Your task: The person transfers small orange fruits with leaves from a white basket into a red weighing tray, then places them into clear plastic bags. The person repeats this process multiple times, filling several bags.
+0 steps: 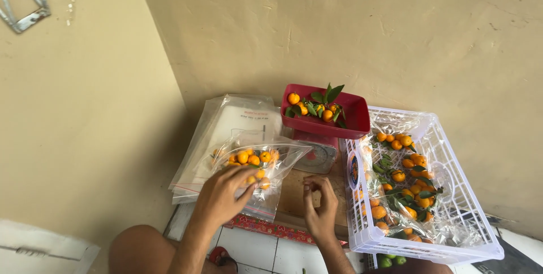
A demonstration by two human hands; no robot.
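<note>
My left hand point(223, 195) rests on a clear plastic bag point(266, 166) partly filled with small oranges, pressing its near edge with the fingers. My right hand point(319, 203) hovers beside it, fingers curled, and I cannot tell whether it pinches the bag's edge. Behind stands a kitchen scale point(317, 155) with a red tray point(356, 118) that holds several small oranges with green leaves.
A stack of flat clear bags point(237, 118) lies at the back left. A white plastic crate point(452, 195) on the right holds bagged oranges with leaves. Beige walls enclose the corner. My knee point(136, 248) is at the bottom left, over white floor tiles.
</note>
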